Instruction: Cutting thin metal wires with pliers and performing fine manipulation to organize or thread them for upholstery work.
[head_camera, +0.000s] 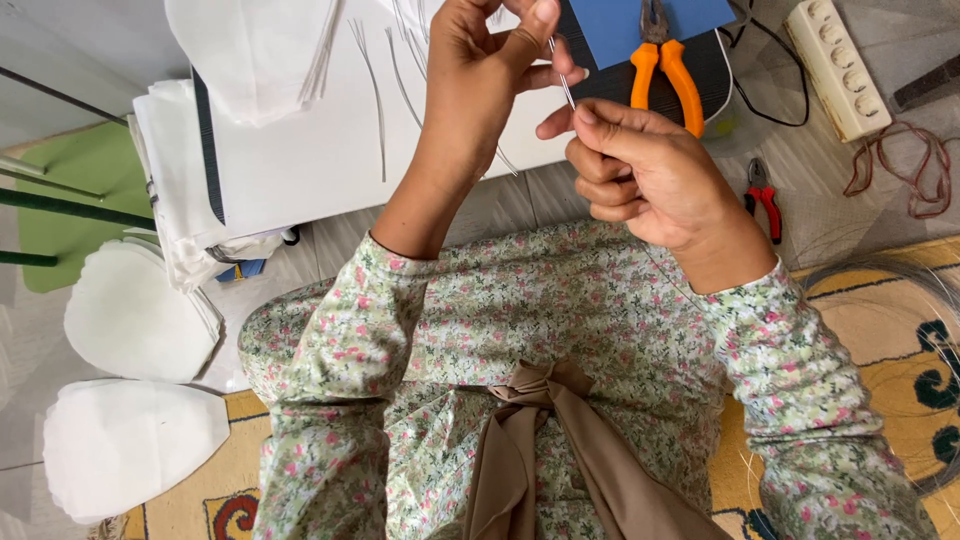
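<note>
My left hand pinches the upper end of a thin silver wire between thumb and forefinger. My right hand grips the lower end of the same wire with fingers curled. Both hands hover above a low white board in front of my lap. Several more thin wires lie loose on that board. Orange-handled pliers rest on a blue sheet just behind my right hand.
Stacks of white petal-shaped fabric pieces lie at the left, another pile on the board. Small red-handled cutters, a white power strip and a reddish cord sit at the right. A bundle of wire lies on the patterned rug.
</note>
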